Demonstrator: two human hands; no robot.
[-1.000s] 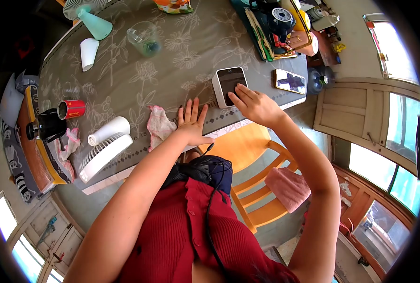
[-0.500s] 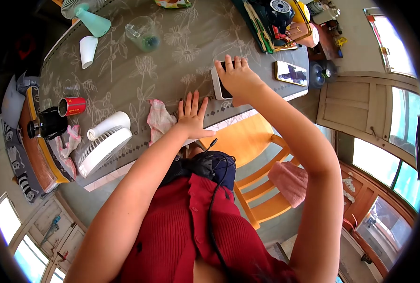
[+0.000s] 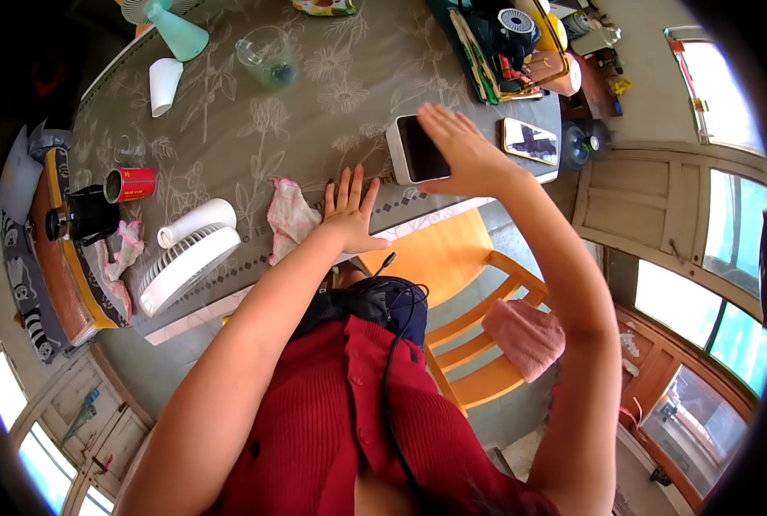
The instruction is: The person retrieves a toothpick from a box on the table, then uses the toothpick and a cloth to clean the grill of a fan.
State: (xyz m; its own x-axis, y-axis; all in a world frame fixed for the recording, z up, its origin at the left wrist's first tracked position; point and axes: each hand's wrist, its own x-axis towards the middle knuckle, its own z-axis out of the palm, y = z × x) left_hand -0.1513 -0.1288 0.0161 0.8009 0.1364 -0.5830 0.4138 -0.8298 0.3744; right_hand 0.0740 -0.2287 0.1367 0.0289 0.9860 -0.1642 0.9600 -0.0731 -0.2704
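My left hand (image 3: 347,213) lies flat with spread fingers near the front edge of the table. Beside it is a crumpled pink-and-white cloth (image 3: 293,215). My right hand (image 3: 471,155) is open, its fingers stretched out and slightly blurred, at the right side of a white box-like object with a dark glossy top (image 3: 418,148). The hand covers part of that object's right edge; I cannot tell whether it touches it. Further right lies a phone (image 3: 529,141) with a reflective screen. Neither hand holds anything.
On the left are a white fan (image 3: 187,268), a white cylinder (image 3: 198,222), a red can (image 3: 130,184) and a black bottle-like item (image 3: 87,215). Further back stand a clear pitcher (image 3: 271,64) and a white cup (image 3: 166,86). A wooden chair (image 3: 439,254) stands at the front edge.
My right hand has shifted right, off the dark top of the white box-like object, uncovering more of it. My left hand stays flat in the same place.
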